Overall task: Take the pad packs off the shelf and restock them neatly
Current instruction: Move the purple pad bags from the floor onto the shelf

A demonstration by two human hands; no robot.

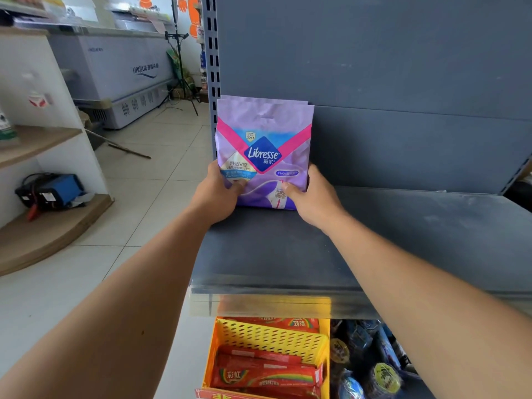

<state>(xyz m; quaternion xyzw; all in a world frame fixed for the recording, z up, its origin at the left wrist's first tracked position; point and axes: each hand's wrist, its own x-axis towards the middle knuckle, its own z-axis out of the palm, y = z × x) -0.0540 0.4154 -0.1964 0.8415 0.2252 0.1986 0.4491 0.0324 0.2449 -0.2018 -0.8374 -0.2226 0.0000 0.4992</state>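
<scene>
The pad pack [263,151] stands upright at the far left of the grey shelf [403,240], against the back panel. The left hand [220,191] and right hand [312,194] grip its lower corners, thumbs on the front. Keep the base flat and the face square to the shelf edge — press evenly from both sides. Label reads "Libresse", "XL", "7300+".
</scene>
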